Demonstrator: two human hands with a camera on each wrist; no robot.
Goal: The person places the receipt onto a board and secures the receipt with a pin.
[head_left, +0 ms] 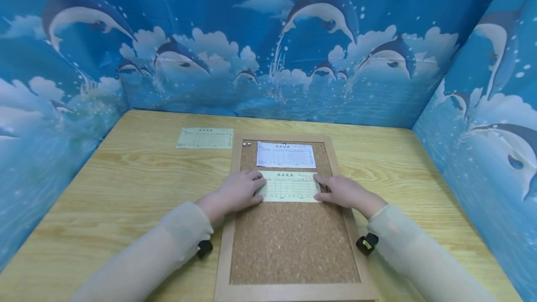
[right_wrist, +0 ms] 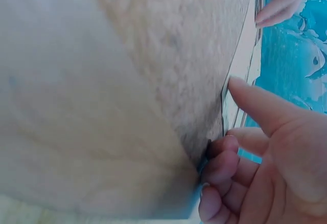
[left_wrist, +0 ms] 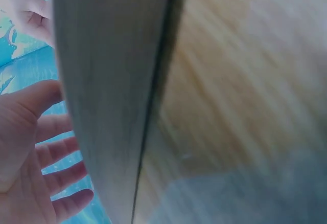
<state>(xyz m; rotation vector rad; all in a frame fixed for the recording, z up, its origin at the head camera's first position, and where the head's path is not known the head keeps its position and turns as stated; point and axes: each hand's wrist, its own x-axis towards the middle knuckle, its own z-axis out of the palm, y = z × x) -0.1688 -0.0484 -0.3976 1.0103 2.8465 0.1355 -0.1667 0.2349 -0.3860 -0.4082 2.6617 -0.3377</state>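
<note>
A pale green printed slip (head_left: 289, 186) lies across the upper part of a wood-framed cork board (head_left: 293, 246). My left hand (head_left: 241, 191) touches the slip's left edge, its fingers extended and the thumb apart. At the right edge my right hand (head_left: 346, 192) rests thumb and index fingertips on the slip, spread apart along its side. In the right wrist view, the other fingers (right_wrist: 218, 168) of that hand bend at the board's side. Just above, a white-lavender printed slip (head_left: 286, 155) hangs on the cork with a pushpin (head_left: 284, 144) at its top edge.
Two silvery pushpins (head_left: 246, 144) sit in the board's upper left corner. Another pale green slip (head_left: 205, 138) lies on the wood-grain table (head_left: 168, 167), left of the board. Blue dolphin-print curtains (head_left: 251, 92) enclose the back and sides.
</note>
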